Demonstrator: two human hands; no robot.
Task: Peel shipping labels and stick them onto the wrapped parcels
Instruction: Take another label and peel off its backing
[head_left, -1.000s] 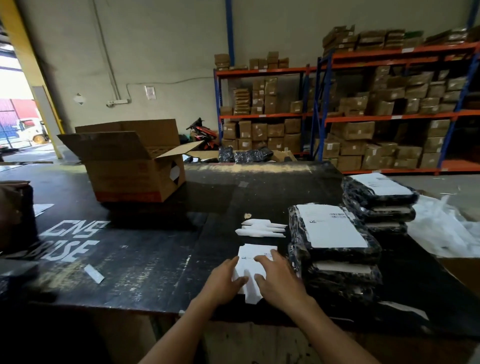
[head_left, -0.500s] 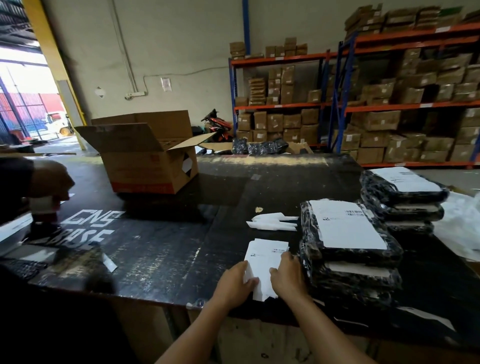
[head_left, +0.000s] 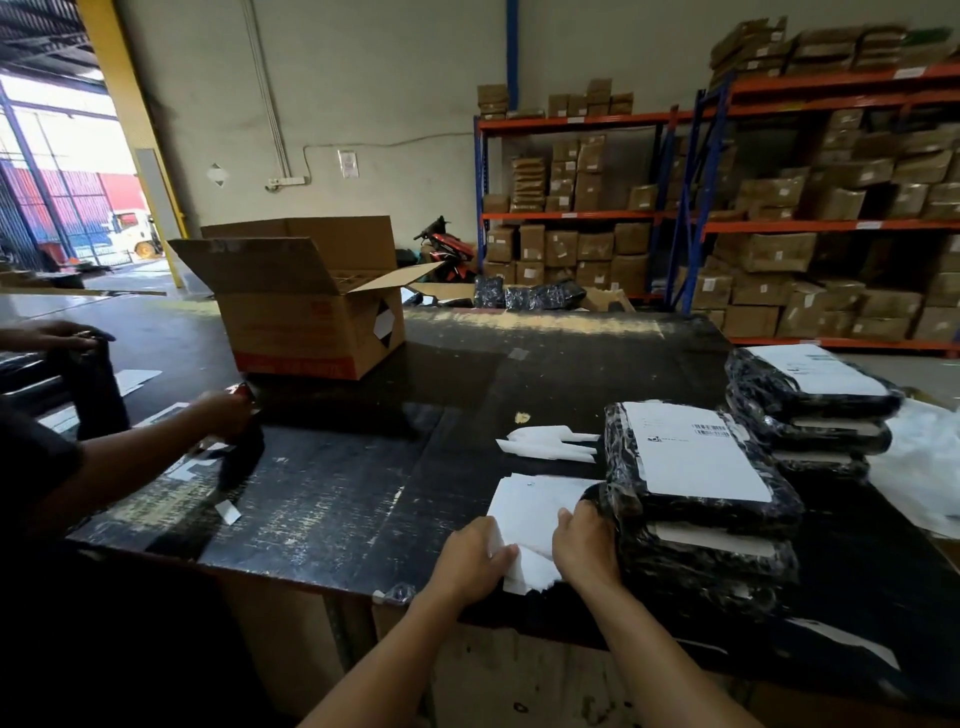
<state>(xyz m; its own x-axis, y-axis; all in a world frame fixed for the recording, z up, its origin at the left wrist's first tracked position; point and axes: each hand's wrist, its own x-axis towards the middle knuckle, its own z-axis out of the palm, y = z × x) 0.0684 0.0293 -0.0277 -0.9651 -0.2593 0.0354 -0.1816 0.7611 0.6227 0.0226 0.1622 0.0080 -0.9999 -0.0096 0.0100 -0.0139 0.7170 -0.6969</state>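
A stack of white shipping labels (head_left: 537, 506) lies near the front edge of the black table (head_left: 363, 493). My left hand (head_left: 475, 558) pinches the stack's near left edge. My right hand (head_left: 584, 543) grips the near right part, fingers curled on the paper. Right beside the labels stands a pile of black wrapped parcels (head_left: 696, 509), the top one bearing a white label. A second labelled pile of parcels (head_left: 810, 405) stands further right and back. Peeled backing strips (head_left: 550, 444) lie just beyond the labels.
An open cardboard box (head_left: 306, 306) stands at the table's far left. Another person's arm (head_left: 156, 441) and hands work on a dark item at the left. White plastic (head_left: 919, 462) lies at the right edge. Shelves of boxes (head_left: 779, 208) line the back wall.
The camera has turned left, so another person's arms now show at the left. My hands stay on the label stack, which has slid closer to the parcel pile.
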